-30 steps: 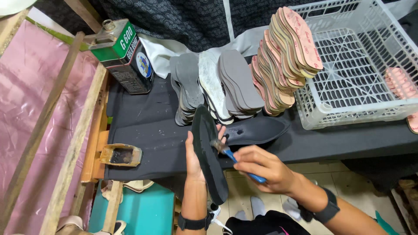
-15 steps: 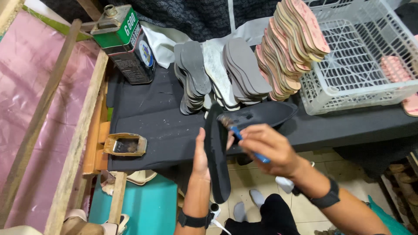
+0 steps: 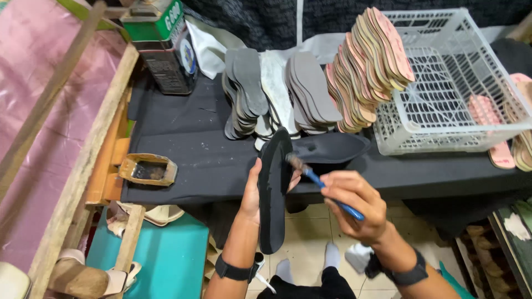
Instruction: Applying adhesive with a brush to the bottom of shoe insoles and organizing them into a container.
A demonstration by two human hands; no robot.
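My left hand (image 3: 254, 191) holds a long black shoe sole (image 3: 273, 194) upright on its edge, in front of the black table (image 3: 183, 149). My right hand (image 3: 354, 207) grips a blue-handled brush (image 3: 324, 185), and its bristle tip touches the sole's upper face. Another black sole (image 3: 327, 148) lies flat on the table just behind. Grey soles (image 3: 249, 88) and pink-tan insoles (image 3: 368, 66) are stacked in leaning rows further back.
A white plastic basket (image 3: 471, 83) stands at the right with pink insoles (image 3: 501, 133) beside it. A green-topped metal can (image 3: 163, 50) sits at the back left. A small glue-stained tin (image 3: 147, 169) rests near the table's left edge. Wooden frames (image 3: 83, 166) and pink sheeting (image 3: 33, 77) fill the left.
My right hand has drawn the brush along the upright sole. The view has shifted closer and slightly lower; my left hand keeps hold of the sole.
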